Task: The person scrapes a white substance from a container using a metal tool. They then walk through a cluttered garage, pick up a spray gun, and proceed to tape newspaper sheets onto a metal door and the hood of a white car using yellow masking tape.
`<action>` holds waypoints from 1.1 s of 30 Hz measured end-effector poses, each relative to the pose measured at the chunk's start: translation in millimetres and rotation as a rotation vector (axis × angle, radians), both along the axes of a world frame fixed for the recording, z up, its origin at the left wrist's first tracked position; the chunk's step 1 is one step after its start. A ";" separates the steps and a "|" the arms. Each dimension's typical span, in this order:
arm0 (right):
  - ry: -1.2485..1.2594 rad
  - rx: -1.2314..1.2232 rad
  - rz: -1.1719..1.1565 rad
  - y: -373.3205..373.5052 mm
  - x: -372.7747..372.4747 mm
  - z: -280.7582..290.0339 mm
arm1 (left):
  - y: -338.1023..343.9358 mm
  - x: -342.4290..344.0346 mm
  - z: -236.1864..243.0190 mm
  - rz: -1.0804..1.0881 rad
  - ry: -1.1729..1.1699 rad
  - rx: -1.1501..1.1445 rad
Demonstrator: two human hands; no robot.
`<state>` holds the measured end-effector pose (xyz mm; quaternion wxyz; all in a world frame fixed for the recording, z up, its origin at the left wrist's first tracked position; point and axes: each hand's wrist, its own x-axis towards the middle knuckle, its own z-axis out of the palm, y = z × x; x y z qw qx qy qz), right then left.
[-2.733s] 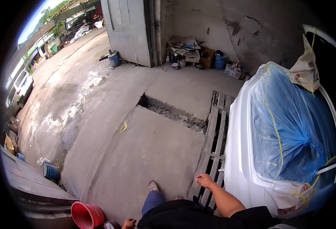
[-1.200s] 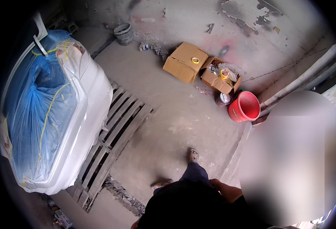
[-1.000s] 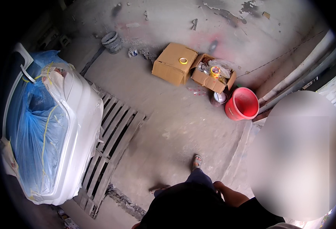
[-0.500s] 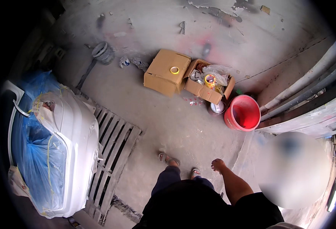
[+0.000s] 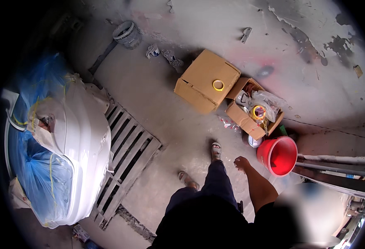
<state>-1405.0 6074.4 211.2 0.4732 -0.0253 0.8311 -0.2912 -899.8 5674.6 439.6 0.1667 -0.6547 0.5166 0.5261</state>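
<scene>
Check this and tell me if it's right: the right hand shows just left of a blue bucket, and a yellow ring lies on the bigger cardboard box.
One thing is wrong: the bucket is red, not blue, as the head view shows. The right hand does show just left of it, and the yellow ring lies on the bigger cardboard box.

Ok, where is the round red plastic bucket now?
In the head view, the bucket is right of centre, just below the open brown cardboard box and to the right of the person's bare right hand.
</scene>
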 end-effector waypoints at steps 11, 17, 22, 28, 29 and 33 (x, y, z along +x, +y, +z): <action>0.204 0.038 0.261 -286.5 -306.7 -68.3 | 62.0 -139.6 34.3 0.261 -0.373 0.181; 0.217 0.297 0.526 -394.7 -387.5 -72.8 | 101.1 -209.8 69.5 0.431 -0.486 0.244; 0.278 0.488 0.648 -412.8 -394.9 -101.1 | 146.4 -232.9 101.0 0.586 -0.500 0.268; 0.522 0.495 0.927 -373.8 -326.7 -33.8 | 246.5 -221.1 115.6 0.794 -0.380 0.273; 0.505 0.487 0.993 -363.7 -304.8 -21.3 | 264.8 -215.4 112.1 0.829 -0.351 0.278; 0.476 0.383 1.278 -332.4 -201.3 32.1 | 345.2 -206.1 117.7 0.988 -0.278 0.272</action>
